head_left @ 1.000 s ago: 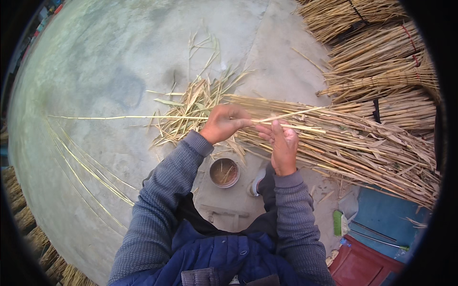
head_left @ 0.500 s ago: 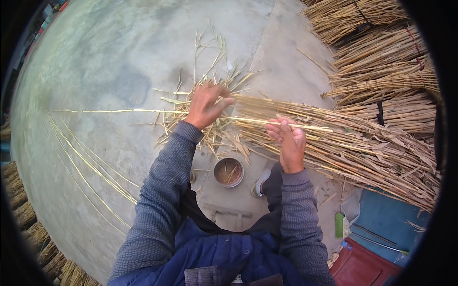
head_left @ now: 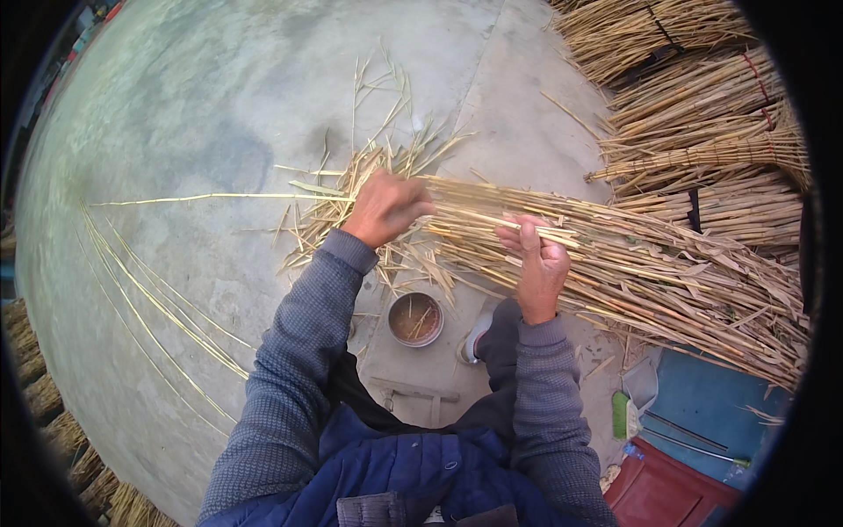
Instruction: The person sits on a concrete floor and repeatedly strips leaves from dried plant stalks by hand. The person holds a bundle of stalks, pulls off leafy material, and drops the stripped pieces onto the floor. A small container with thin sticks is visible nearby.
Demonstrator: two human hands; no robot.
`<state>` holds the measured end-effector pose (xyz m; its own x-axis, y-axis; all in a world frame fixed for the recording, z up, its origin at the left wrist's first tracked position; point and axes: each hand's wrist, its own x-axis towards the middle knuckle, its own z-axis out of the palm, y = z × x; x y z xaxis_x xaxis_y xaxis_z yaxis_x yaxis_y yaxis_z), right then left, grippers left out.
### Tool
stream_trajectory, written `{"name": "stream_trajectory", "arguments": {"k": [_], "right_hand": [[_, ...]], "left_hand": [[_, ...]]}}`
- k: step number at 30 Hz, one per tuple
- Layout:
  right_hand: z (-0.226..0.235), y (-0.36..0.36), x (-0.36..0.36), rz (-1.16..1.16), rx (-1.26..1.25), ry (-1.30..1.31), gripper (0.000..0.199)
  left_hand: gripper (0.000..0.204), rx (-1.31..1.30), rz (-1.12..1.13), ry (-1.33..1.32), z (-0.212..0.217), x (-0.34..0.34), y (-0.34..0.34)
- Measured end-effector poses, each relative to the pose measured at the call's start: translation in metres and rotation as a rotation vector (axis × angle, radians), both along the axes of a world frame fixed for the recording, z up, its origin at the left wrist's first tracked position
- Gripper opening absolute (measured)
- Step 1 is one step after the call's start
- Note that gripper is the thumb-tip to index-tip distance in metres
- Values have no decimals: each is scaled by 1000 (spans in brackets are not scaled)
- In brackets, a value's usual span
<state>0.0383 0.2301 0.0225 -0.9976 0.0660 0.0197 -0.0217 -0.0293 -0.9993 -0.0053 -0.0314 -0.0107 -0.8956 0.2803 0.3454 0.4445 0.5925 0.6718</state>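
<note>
My left hand [head_left: 386, 209], slightly blurred, is closed around a long pale reed stalk [head_left: 219, 195] that runs out to the left over the concrete. My right hand [head_left: 537, 268], palm up, pinches a pale stalk between thumb and fingers, its end poking out to the right. Whether both hands hold one and the same stalk is hard to make out. Beneath and beyond the hands lies a big loose bundle of reed stalks [head_left: 667, 281], stretching to the right. Dry leaf scraps [head_left: 307, 230] are heaped under and around my left hand.
A metal bowl [head_left: 415, 319] with liquid and reed bits stands between my feet. Several thin stripped stalks [head_left: 167, 303] fan out at left. Tied reed bundles [head_left: 694, 105] are stacked at far right. A green-and-white brush [head_left: 625, 413] and a red panel [head_left: 667, 492] lie at lower right.
My left hand has shifted a little to the right and down, its fingers curled further in. My right hand has moved slightly right. Less of the stalk's end shows beyond my right hand.
</note>
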Motion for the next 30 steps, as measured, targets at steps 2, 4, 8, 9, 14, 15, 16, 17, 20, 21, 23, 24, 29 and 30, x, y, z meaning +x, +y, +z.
{"name": "stream_trajectory", "arguments": {"k": [2,4,8,9,14,15,16,17,20,21,23,24,29,30], "right_hand": [[1,-3,1,5,34,58,38],[0,0,0,-7,-41,37,38],[-9,27,-24,-40,-240,-261,35],[-13,35,-33,-18,-283,-327,32],[-37,33,-85,54,-203,-334,37],[-46,19,-94,67,-172,-307,42],[-58,4,-98,164,77,-159,50],[-68,-10,-98,216,363,19,59],[-85,-25,-84,226,898,107,73],[-84,-24,-83,274,825,75,73],[-77,-13,-81,368,656,-22,74],[-73,-6,-79,393,713,-43,73],[-57,26,-63,431,726,-54,62],[-55,33,-59,412,689,-107,60]], "left_hand": [[22,-167,38,72,3,0,0],[21,-47,29,87,7,3,0],[19,375,-145,-119,16,16,-4],[17,338,-124,-105,17,22,-9],[16,85,7,-164,23,52,-38],[21,-8,22,-121,24,59,-45],[26,-91,85,-163,23,69,-52],[27,-230,123,-130,22,77,-62],[23,-506,244,-130,16,117,-102],[23,-553,272,-182,13,133,-117],[24,-614,318,-267,1,175,-148],[24,-640,341,-322,-8,199,-160],[28,-786,325,-555,-75,345,-213],[31,-778,321,-599,-90,383,-223]]}}
